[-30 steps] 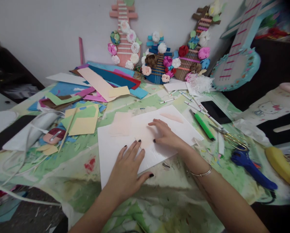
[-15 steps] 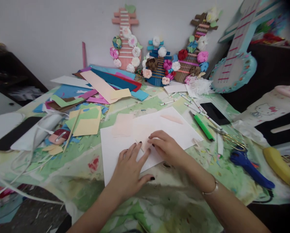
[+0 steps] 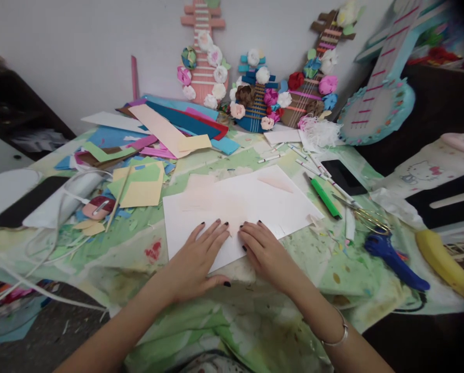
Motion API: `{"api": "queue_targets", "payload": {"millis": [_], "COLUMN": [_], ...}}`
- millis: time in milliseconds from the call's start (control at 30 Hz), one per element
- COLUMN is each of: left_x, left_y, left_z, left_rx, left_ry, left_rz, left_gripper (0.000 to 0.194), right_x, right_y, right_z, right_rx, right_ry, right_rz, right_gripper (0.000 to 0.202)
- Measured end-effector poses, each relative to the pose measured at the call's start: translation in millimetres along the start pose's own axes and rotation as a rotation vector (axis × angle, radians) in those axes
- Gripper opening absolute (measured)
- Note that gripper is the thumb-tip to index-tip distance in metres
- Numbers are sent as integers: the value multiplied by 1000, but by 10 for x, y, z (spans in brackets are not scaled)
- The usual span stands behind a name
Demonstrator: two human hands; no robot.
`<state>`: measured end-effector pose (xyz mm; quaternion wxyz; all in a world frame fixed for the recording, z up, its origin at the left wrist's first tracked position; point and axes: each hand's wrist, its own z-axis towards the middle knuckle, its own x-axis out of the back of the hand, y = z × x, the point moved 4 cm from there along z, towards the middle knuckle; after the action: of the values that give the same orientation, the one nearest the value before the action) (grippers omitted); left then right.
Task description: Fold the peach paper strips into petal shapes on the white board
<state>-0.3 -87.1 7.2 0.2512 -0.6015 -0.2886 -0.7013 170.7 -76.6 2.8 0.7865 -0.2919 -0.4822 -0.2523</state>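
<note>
A white sheet (image 3: 251, 191) lies on the table with pale pink paper (image 3: 200, 199) over its left part. A pale pink leaf-shaped piece (image 3: 275, 184) rests at the sheet's upper right. My left hand (image 3: 200, 251) lies with its fingers spread, fingertips on the paper near the sheet's lower middle. Just to its right, my right hand (image 3: 265, 251) presses down with its fingers bent and close together; the area beneath them is hidden, so whether they hold anything is not visible.
Coloured paper strips (image 3: 157, 127) pile up at the back left. Paper-flowered instruments (image 3: 255, 98) lean on the wall. At right lie a green cutter (image 3: 325, 198), scissors (image 3: 366, 215), a phone (image 3: 343, 176), a blue glue gun (image 3: 395, 260) and a banana (image 3: 445, 264).
My right hand has lowered from a pinch above the paper to resting on it. My left hand has shifted slightly left and flattened. The view has tilted a little.
</note>
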Motion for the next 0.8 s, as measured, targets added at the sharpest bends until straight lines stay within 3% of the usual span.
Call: {"api": "queue_targets", "payload": {"millis": [200, 700, 800], "left_x": [20, 60, 82], "left_y": [-118, -209, -250], "left_z": [-1, 43, 106], "left_rx": [-94, -84, -16], "left_ry": [-110, -74, -25], "left_rz": [19, -57, -110], "left_gripper": [81, 82, 68], "right_x": [11, -33, -37], "right_y": [-29, -98, -105], "right_z": [-22, -2, 1], "right_rx": [39, 54, 49], "right_ry": [44, -38, -60], "right_rz": [7, 35, 15], "right_gripper": [32, 43, 42]}}
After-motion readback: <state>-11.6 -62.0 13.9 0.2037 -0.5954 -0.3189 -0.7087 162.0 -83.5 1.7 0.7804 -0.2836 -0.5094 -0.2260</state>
